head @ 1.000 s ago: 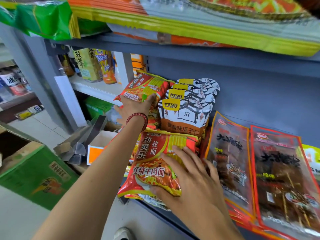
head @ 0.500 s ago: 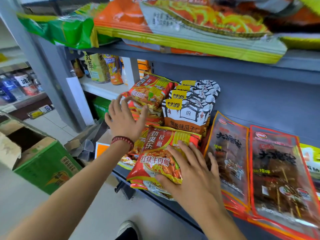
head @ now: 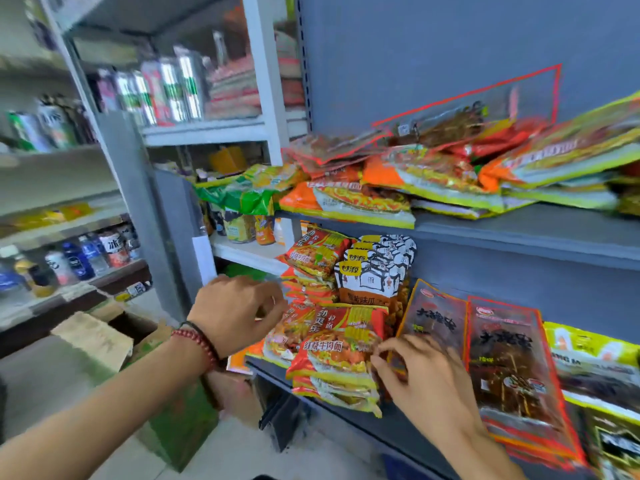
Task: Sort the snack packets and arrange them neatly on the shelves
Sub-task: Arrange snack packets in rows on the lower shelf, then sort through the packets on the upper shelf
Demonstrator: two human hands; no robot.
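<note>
Red-yellow noodle packet (head: 334,344) tops its stack; right hand (head: 427,381) curls fingers at its edge, grip unclear; left hand (head: 237,313) blurred, loosely curled, empty.

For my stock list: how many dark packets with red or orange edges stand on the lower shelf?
2: an orange-edged packet beside the right hand, a red-edged packet right of it. More may hide behind.

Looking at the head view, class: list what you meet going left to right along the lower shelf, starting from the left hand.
left hand → red noodle packets → orange-edged dark packet → red-edged dark packet → yellow-green packet
</note>
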